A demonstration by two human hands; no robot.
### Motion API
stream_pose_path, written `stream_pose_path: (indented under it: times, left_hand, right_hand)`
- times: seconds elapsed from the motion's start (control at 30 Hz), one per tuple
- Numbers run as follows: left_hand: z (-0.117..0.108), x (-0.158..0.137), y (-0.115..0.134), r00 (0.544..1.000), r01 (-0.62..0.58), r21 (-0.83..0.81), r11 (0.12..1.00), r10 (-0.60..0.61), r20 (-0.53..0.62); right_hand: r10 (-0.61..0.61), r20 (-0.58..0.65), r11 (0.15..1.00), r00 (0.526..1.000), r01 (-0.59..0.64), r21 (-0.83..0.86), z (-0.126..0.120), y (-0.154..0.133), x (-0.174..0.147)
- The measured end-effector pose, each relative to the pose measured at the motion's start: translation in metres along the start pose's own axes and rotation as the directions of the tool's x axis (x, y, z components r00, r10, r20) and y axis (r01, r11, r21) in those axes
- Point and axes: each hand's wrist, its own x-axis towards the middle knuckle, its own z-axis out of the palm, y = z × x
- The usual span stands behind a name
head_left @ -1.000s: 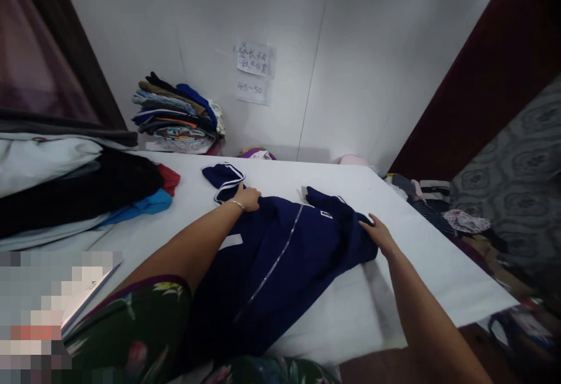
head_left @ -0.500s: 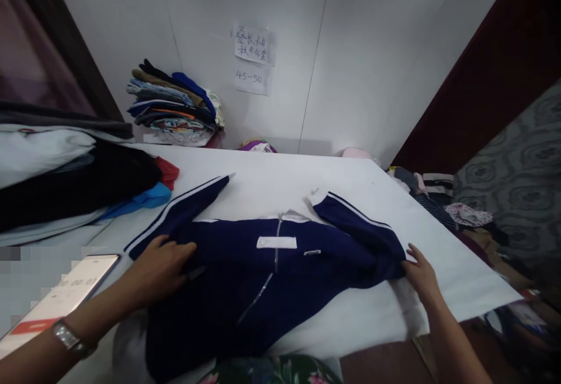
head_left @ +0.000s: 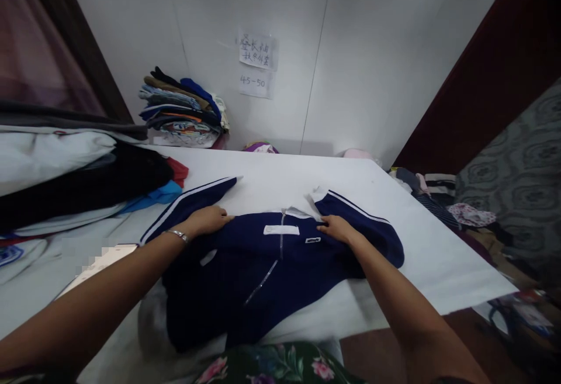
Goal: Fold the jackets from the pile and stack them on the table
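A navy zip jacket (head_left: 245,261) with white sleeve stripes lies spread on the white table, its collar side away from me and its hem near my body. Both sleeves reach up and outward, and a white label strip crosses the zip. My left hand (head_left: 208,220) is closed on the upper edge of the jacket beside the left sleeve. At the opposite shoulder, my right hand (head_left: 336,229) pinches the cloth near the collar and the small chest badge. The fingertips on the underside are hidden.
Piled clothes (head_left: 79,168) stand at the left, partly behind a phone (head_left: 99,261) under my left forearm. A folded stack (head_left: 184,109) rests against the wall below paper signs (head_left: 258,65). More clothes (head_left: 442,197) lie beyond the right edge of the white table (head_left: 433,255).
My left hand has moved up and right along the jacket. My right hand has left the outer bend of the right sleeve and come inward to the shoulder by the collar.
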Motion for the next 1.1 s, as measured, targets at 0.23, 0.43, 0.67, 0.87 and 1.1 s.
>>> stream_pose_path:
  times: [0.23, 0.43, 0.67, 0.87, 1.1]
  left_hand:
    - [-0.003, -0.017, -0.001, 0.993, -0.075, 0.090, 0.993, 0.083, -0.085]
    - [-0.002, -0.054, -0.005, 0.837, -0.170, 0.095, 0.981, 0.194, -0.512]
    - [0.025, -0.101, -0.021, 0.733, -0.463, -0.114, 0.879, 0.307, -0.606]
    - [0.034, -0.127, -0.016, 0.726, -0.529, -0.140, 0.837, 0.361, -0.585]
    - [0.034, -0.128, 0.005, 0.820, -0.367, -0.093, 0.925, 0.275, -0.501]
  right_hand:
    - [-0.056, 0.057, 0.989, 0.997, 0.063, -0.133, -0.004, -0.005, -0.026]
    - [-0.235, -0.204, 0.971, 0.950, 0.223, -0.081, -0.027, -0.025, -0.072]
    - [0.120, 0.050, 0.990, 0.991, -0.123, 0.067, -0.035, -0.031, -0.114]
    - [0.295, 0.290, 0.897, 0.910, -0.369, 0.243, -0.038, -0.037, -0.117]
    - [0.207, 0.336, 0.944, 0.919, -0.278, 0.180, -0.034, -0.048, -0.115]
